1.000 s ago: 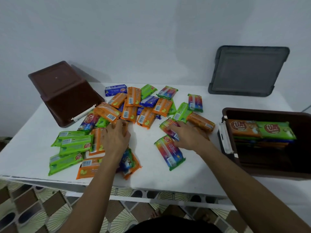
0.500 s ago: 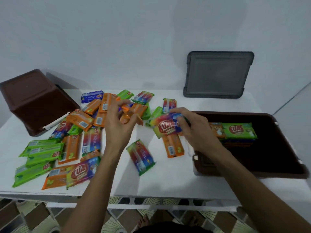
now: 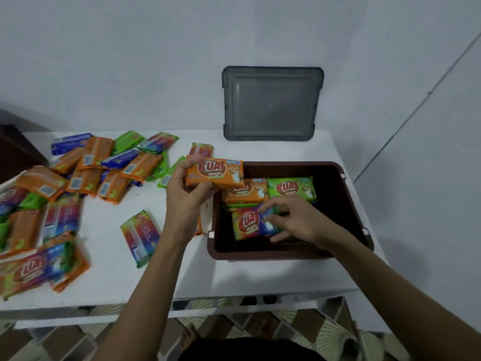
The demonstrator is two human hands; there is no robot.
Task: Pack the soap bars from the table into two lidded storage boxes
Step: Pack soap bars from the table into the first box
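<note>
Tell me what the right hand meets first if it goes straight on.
Likely the brown storage box's left wall: the right hand, pinching a rainbow-wrapped soap bar, points leftward inside it; depth unclear.

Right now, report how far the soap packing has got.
Done: an orange bar and a green bar lie at the back of the open brown box. In hand: the right hand sets a multicoloured bar in front of them; the left hand holds a second orange bar over the box's left rim. Left: many loose bars on the table, and the grey lid leans on the wall, not fitted.
</note>
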